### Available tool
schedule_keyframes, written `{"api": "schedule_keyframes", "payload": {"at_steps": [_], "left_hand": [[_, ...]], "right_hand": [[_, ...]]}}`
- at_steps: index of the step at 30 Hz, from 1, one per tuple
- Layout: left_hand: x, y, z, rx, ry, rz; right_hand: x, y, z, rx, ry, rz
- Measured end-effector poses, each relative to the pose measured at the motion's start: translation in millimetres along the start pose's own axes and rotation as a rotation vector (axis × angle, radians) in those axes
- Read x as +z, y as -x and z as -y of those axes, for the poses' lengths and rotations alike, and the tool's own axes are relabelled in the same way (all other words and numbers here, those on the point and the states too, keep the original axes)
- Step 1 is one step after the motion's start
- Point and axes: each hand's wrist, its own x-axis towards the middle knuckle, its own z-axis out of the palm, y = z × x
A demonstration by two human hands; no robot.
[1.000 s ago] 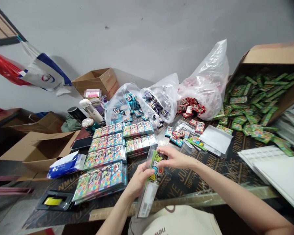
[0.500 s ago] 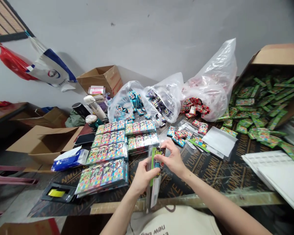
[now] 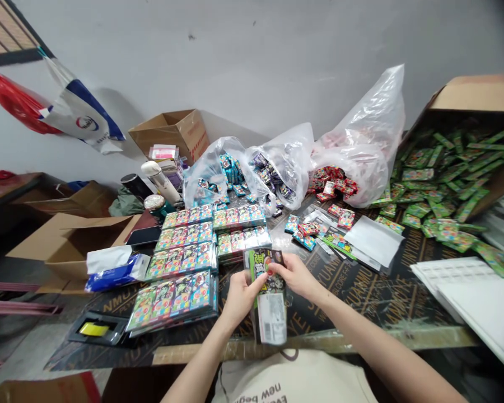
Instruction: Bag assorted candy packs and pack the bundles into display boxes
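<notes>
Printed packet point(image 3: 271, 302) between left hand point(image 3: 240, 294) and right hand point(image 3: 298, 274); both clamped on its upper part, thumbs across its front

Pale grey wall point(image 3: 252, 67) beyond left grip point(image 3: 240, 292), few dark specks. Barred opening point(image 3: 9, 32), dark-framed, high to its far left. Dark, letter-printed surface point(image 3: 382, 296) beneath. Grey floor point(image 3: 29, 340), pink furniture point(image 3: 23, 309) well left. Light diffuse.
</notes>
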Motion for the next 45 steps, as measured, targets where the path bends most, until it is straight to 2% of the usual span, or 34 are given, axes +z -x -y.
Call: {"api": "schedule_keyframes", "payload": {"at_steps": [3,7,9,12,14,16,18,20,23,24,27,29,31,33,36,38,41,45], "left_hand": [[-1.4,-7.4,1.0,-0.040,0.115,0.043],[-4.6,-19.7,4.3,-0.032,0.204,-0.088],[-3.4,-21.3,8.7,-0.035,0.231,-0.098],[3.5,-14.6,20.1,-0.064,0.289,0.092],[9.5,-7.8,29.3,-0.110,0.315,0.206],[14.5,-3.7,36.1,-0.134,0.321,0.257],[17.7,-4.1,37.6,-0.112,0.322,0.281],[19.2,-8.0,33.5,-0.082,0.338,0.213],[20.3,-13.8,22.5,-0.041,0.363,-0.017],[21.0,-14.3,19.4,-0.029,0.367,-0.051],[23.9,-10.6,14.5,-0.020,0.369,-0.006],[25.7,-5.7,12.5,-0.055,0.410,-0.030],[26.9,-1.1,8.3,-0.120,0.511,-0.096],[28.6,2.0,1.3,-0.192,0.635,-0.099],[34.7,3.6,-9.2,-0.250,0.772,-0.083],[40.7,2.4,-11.8,-0.234,0.819,-0.186],[47.4,-2.6,-6.5,-0.208,0.844,-0.314],[42.8,-11.7,5.1,-0.294,0.825,-0.221]], "right_hand": [[-3.6,-0.9,0.8,0.099,-0.169,0.052],[-8.1,11.4,-9.7,0.246,-0.234,0.299],[-12.1,17.8,-18.3,0.252,-0.227,0.328],[-23.2,20.0,-26.9,0.225,-0.187,0.202],[-31.3,17.5,-28.1,0.218,-0.175,0.171],[-36.5,14.3,-27.0,0.173,-0.186,0.113],[-36.6,12.5,-25.1,0.090,-0.200,-0.017],[-31.8,13.3,-23.0,0.027,-0.193,-0.108],[-19.6,18.4,-17.6,-0.004,-0.195,-0.159],[-15.5,20.5,-14.9,-0.003,-0.220,-0.207],[-6.5,25.4,-6.2,0.034,-0.331,-0.425],[-2.5,28.0,-1.8,0.073,-0.391,-0.495],[1.7,31.1,0.8,0.105,-0.434,-0.467],[7.8,34.4,2.6,0.124,-0.476,-0.417],[19.8,37.3,5.6,0.095,-0.510,-0.474],[26.9,36.4,7.3,0.063,-0.500,-0.535],[30.5,31.9,7.2,0.030,-0.445,-0.553],[19.0,25.9,0.7,0.140,-0.475,-0.467]]}}
